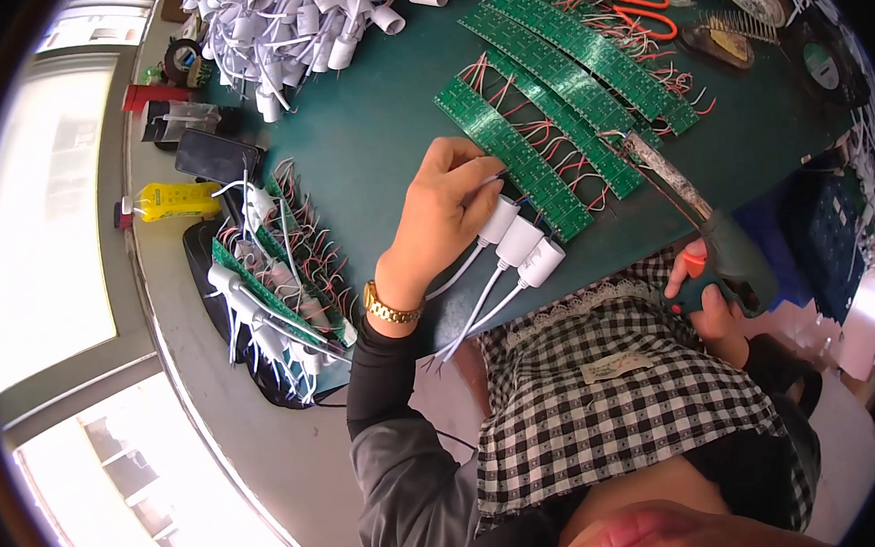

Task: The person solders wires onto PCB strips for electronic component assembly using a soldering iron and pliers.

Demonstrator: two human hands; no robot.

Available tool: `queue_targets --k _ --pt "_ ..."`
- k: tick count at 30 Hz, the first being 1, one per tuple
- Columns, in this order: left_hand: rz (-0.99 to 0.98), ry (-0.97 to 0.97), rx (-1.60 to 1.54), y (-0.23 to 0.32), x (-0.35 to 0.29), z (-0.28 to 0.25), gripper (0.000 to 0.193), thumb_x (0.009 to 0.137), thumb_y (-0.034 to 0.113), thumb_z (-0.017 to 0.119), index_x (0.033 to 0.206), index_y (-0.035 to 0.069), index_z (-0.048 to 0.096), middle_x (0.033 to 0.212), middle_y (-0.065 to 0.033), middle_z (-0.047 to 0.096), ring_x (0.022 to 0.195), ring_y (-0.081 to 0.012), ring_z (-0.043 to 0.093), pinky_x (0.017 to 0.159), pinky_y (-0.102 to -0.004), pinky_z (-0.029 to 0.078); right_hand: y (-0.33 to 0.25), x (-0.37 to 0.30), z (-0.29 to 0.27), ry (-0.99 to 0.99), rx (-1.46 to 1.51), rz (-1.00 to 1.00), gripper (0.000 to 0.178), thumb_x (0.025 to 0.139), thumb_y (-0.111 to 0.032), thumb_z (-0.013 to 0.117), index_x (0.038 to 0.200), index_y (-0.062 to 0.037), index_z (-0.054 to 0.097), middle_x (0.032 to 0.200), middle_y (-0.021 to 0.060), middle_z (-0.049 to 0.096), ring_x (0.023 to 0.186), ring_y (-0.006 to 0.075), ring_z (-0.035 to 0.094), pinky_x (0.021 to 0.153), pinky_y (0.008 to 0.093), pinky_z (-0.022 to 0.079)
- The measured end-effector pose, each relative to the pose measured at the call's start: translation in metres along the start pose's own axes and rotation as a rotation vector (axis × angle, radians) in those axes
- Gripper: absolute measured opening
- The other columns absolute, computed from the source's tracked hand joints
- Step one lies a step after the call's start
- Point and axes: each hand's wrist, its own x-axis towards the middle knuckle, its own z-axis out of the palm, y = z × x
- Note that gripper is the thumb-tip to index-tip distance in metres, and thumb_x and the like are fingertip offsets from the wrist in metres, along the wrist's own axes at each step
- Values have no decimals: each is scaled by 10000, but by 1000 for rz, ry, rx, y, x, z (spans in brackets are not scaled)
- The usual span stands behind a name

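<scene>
My left hand [450, 204], with a gold watch [391, 306] on its wrist, is closed in a pinch at the near strip of green circuit board [516, 158]. A thin wire appears to be between its fingertips; the fingers partly hide it. Beside that hand, several white cylindrical caps with white cables lie along the strip's lower edge, one white cap [540, 263] nearest its end. In my right hand [712, 309] is a dark soldering gun [739, 263] with an orange trigger. Its long barrel [670, 176] points up-left, the tip close to the boards.
More circuit boards [585, 69] with red and white wires lie beyond. A pile of white caps [293, 32] fills the far left. Wired boards [282, 273], a phone [218, 157] and a yellow bottle [178, 200] sit left; orange-handled scissors [645, 10] and a solder reel [822, 64] lie far right.
</scene>
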Motion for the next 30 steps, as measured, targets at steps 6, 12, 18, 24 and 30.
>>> queue_targets --k 6,12,18,24,30 --pt "-104 47 -95 0 -6 9 199 745 -5 688 935 44 653 940 -70 618 759 -168 586 662 -272 484 2 -3 4 29 17 22 487 878 -347 522 1207 -1 424 869 141 535 663 183 554 548 264 445" --pt "-137 167 -60 0 -5 24 202 699 9 692 891 44 642 901 -83 623 707 -207 609 612 -294 499 2 0 11 22 0 25 489 876 -353 534 1195 4 432 859 134 535 657 176 549 554 267 450" --pt "-49 184 73 1 -7 18 212 694 16 696 896 31 635 944 -106 610 751 -257 617 626 -326 508 -5 5 12 -45 -47 52 495 891 -367 546 1205 -3 428 868 133 539 693 166 542 567 267 449" --pt "-31 210 257 -8 -3 14 208 695 3 683 897 17 635 896 -119 581 730 -284 597 615 -343 504 -4 2 11 -50 -65 65 494 893 -371 541 1207 -9 422 877 127 536 706 164 543 563 259 441" --pt "-5 202 460 -7 -9 24 190 708 9 659 893 15 618 886 -124 557 745 -283 582 621 -359 505 -3 -1 9 -50 -86 76 481 890 -343 524 1222 -16 406 908 115 531 710 164 541 572 267 441"
